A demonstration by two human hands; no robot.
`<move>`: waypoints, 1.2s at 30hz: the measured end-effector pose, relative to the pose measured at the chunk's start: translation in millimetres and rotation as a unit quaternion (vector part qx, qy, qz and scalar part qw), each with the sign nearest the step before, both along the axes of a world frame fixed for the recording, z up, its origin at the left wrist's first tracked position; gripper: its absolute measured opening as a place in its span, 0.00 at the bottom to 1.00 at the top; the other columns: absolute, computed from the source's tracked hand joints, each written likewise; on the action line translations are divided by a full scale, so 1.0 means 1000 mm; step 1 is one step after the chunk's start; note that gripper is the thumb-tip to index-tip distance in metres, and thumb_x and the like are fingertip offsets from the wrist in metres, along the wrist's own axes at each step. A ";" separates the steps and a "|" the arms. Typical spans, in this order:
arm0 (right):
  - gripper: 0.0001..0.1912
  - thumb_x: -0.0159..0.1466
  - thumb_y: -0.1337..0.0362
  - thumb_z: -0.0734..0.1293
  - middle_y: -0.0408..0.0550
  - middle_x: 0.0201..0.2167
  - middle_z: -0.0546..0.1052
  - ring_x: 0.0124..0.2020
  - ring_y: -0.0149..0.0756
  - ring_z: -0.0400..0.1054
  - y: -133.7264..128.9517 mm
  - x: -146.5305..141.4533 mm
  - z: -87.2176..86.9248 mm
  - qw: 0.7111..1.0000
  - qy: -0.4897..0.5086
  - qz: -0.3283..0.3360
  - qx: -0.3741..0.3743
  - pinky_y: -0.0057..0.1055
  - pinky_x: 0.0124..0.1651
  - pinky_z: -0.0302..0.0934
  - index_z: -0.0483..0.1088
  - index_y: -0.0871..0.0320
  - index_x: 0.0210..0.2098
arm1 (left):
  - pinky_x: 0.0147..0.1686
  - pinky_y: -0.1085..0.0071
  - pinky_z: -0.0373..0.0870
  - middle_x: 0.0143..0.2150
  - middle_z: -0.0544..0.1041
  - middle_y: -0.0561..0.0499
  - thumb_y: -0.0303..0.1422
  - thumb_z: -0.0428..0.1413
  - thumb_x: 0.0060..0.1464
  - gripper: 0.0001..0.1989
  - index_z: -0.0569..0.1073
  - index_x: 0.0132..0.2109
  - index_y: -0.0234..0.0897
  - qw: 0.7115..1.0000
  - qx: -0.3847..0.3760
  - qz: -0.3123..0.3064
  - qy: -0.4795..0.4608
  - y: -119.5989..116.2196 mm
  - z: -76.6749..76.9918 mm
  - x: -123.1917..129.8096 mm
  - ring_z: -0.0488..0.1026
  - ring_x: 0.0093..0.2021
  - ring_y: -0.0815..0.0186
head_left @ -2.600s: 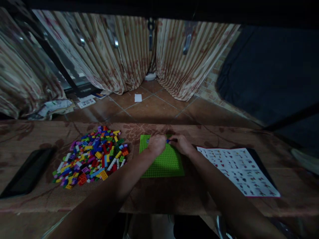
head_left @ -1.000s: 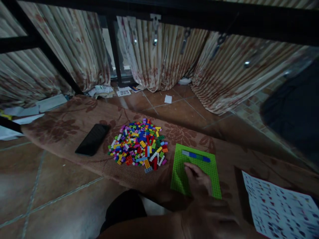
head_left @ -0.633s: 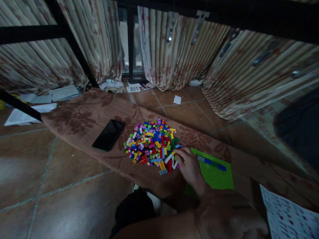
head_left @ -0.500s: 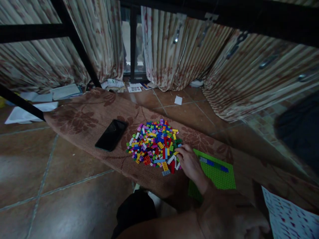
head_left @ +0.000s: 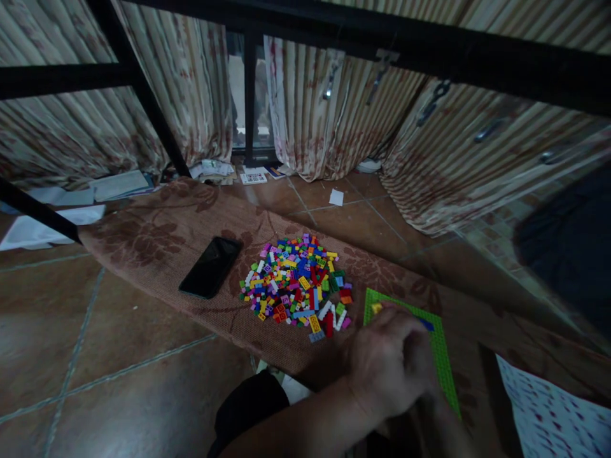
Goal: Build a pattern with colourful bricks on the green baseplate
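Observation:
Over the bright green studded baseplate [head_left: 446, 366] my two hands overlap. My left hand [head_left: 384, 359] reaches in from the lower left, its fingers curled down over the plate; whatever they grip is hidden. Blurred and mostly behind it is my right hand [head_left: 432, 391], with its fingers out of sight. A small yellow toy brick [head_left: 377, 308] shows by the fingertips near the plate's far left corner; which hand touches it I cannot tell. The end of a blue brick [head_left: 426, 324] sticks out past the knuckles on the plate.
Left of the plate lies a heap of mixed toy bricks [head_left: 291, 280], then a black phone [head_left: 210, 267], on a brown patterned cloth [head_left: 143, 232]. A printed sheet [head_left: 548, 407] is at the lower right. Dark metal bars [head_left: 147, 108] stand before the curtains [head_left: 315, 114].
My right hand has left the heap's right edge and come over the baseplate. My left hand has moved left and up onto the plate. The yellow brick now shows there.

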State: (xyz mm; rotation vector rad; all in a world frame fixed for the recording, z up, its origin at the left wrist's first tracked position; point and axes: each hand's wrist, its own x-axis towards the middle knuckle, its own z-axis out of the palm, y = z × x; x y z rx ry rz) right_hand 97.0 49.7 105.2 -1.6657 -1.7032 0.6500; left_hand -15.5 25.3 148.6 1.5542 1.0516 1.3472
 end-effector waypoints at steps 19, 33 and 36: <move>0.19 0.50 0.48 0.71 0.48 0.35 0.82 0.37 0.48 0.76 -0.037 0.064 0.015 0.982 0.076 -0.158 -0.076 0.38 0.37 0.70 0.76 0.51 0.36 | 0.35 0.72 0.71 0.34 0.81 0.51 0.37 0.58 0.50 0.11 0.80 0.38 0.37 0.960 -0.269 -0.084 0.001 0.027 -0.051 0.046 0.76 0.34 0.65; 0.12 0.59 0.58 0.65 0.49 0.31 0.80 0.32 0.42 0.74 -0.012 0.125 -0.014 0.952 -0.206 -0.210 -0.087 0.33 0.32 0.59 0.75 0.56 0.39 | 0.42 0.68 0.71 0.40 0.79 0.48 0.29 0.53 0.55 0.13 0.75 0.47 0.35 0.964 -0.212 0.008 0.162 0.051 -0.051 0.023 0.75 0.37 0.65; 0.11 0.60 0.58 0.64 0.49 0.29 0.80 0.30 0.40 0.73 -0.009 0.121 -0.015 0.948 -0.233 -0.203 -0.080 0.31 0.30 0.57 0.75 0.56 0.36 | 0.45 0.66 0.70 0.45 0.78 0.43 0.27 0.53 0.55 0.17 0.72 0.51 0.31 0.951 -0.213 0.024 0.224 0.057 -0.050 0.015 0.75 0.41 0.62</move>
